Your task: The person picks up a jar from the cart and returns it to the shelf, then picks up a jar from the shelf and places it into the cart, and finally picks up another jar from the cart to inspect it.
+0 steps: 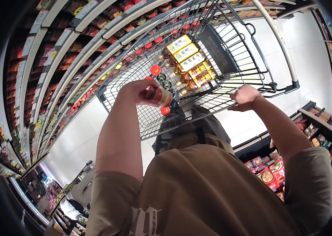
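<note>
My left hand (134, 91) is wrapped round a jar (159, 96) with a pale label, over the inside of a wire shopping cart (146, 131). Below and around it in the cart are jars with red lids (155, 70) and several with dark lids (166, 85). Beside them, several bottles (191, 63) with yellow, white and brown labels lie in a row. At the cart's near side rim, my right hand (245, 98) is closed on the wire rail.
Long shelves (56, 51) packed with jars and packets curve along the left. More shelves with packaged goods (270, 173) stand at the lower right. A light cart handle (278, 33) is at the upper right. Another person (71, 206) is at the lower left.
</note>
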Demonstrator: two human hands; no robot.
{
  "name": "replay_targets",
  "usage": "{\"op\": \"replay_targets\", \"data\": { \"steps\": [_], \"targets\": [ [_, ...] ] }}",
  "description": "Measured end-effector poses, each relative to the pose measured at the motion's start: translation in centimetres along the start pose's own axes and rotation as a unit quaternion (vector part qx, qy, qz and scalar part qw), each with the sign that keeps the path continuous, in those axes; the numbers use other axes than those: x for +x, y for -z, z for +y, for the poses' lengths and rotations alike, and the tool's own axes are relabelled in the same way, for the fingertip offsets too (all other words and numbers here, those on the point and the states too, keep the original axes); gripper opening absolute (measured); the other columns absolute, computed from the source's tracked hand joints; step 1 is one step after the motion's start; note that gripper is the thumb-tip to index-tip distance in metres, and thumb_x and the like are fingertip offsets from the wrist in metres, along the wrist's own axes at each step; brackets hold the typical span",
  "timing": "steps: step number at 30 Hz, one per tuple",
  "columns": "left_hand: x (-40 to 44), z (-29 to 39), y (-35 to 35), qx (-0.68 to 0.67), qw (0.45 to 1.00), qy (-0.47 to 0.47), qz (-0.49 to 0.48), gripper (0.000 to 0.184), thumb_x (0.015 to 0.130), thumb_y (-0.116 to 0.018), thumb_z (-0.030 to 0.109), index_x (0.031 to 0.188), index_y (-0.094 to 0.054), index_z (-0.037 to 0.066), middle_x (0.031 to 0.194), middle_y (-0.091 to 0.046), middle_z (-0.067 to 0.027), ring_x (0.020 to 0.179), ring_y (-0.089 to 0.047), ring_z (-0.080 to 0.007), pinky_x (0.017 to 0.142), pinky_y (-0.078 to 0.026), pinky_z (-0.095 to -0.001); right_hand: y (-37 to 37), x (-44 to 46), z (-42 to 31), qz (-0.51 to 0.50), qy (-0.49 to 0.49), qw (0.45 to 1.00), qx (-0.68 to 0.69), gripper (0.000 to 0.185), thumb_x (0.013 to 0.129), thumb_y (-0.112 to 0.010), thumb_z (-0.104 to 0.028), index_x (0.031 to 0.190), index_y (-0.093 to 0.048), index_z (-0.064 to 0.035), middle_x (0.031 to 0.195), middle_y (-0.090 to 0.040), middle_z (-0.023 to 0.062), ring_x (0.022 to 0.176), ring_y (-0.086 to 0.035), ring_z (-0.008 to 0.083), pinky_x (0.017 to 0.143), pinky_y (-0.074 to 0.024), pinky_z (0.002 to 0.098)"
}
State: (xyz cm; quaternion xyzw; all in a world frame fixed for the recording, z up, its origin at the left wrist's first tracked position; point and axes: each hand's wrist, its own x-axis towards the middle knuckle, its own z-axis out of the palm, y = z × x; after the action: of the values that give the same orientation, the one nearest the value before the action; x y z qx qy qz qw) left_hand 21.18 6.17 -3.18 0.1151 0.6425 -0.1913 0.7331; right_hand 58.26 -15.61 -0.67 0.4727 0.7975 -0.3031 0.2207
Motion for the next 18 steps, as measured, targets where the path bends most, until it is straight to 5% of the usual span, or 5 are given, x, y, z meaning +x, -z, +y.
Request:
{"op": "replay_targets", "data": {
  "steps": [2,5,9,13,18],
  "targets": [
    [-2.0,0.4,-2.4,0.123,0.988,0.072,0.061,0.039,0.082,-0.071,0.025,0.109,-0.058,-0.001,0.101,-0.063,-0.0165,0.091,-0.070,-0.0373,0.071,-0.065,-0.0399,0.4,0.0,0.0,-0.052,-0.017,0.998,0.006,0.062,0.088,-0.050,-0.067,0.085,-0.065,-0.0066,0.071,-0.066,0.0138,0.074,-0.066,0.0349,0.071,-0.0522,0.0447],
    [-2.8,1.0,-3.9,0.249,0.950,0.178,0.057,0.040,0.082,-0.071,0.029,0.107,-0.060,0.001,0.097,-0.063,-0.0153,0.086,-0.072,-0.0381,0.064,-0.066,-0.0343,-1.2,0.1,0.5,-0.008,-0.010,1.000,0.016,0.063,0.086,-0.050,-0.068,0.081,-0.065,-0.0070,0.065,-0.064,0.0141,0.068,-0.064,0.0369,0.067,-0.0516,0.0455],
    [-5.0,0.0,-6.0,0.277,0.943,0.152,0.102,0.038,0.083,-0.071,0.034,0.104,-0.064,0.003,0.094,-0.064,-0.0140,0.083,-0.072,-0.0379,0.057,-0.064,-0.0286,-1.9,0.1,0.8,0.017,0.014,1.000,0.017,0.064,0.086,-0.049,-0.068,0.080,-0.066,-0.0065,0.068,-0.066,0.0151,0.070,-0.065,0.0378,0.068,-0.0520,0.0457],
    [-6.8,0.0,-7.6,0.288,0.944,0.151,0.053,0.044,0.081,-0.073,0.033,0.104,-0.061,-0.002,0.092,-0.065,-0.0112,0.086,-0.073,-0.0339,0.060,-0.064,-0.0253,-1.0,-0.2,0.4,-0.017,-0.017,0.999,0.022,0.065,0.085,-0.048,-0.069,0.081,-0.069,-0.0072,0.073,-0.068,0.0157,0.077,-0.067,0.0374,0.070,-0.0532,0.0462],
    [-8.6,0.0,-10.8,0.323,0.934,0.130,0.079,0.036,0.084,-0.070,0.033,0.105,-0.065,0.005,0.091,-0.066,-0.0060,0.084,-0.072,-0.0377,0.063,-0.063,-0.0250,-0.9,-0.4,0.2,-0.014,-0.026,0.999,0.026,0.069,0.085,-0.047,-0.071,0.083,-0.072,-0.0062,0.080,-0.070,0.0154,0.082,-0.068,0.0351,0.074,-0.0541,0.0439]
  ]
}}
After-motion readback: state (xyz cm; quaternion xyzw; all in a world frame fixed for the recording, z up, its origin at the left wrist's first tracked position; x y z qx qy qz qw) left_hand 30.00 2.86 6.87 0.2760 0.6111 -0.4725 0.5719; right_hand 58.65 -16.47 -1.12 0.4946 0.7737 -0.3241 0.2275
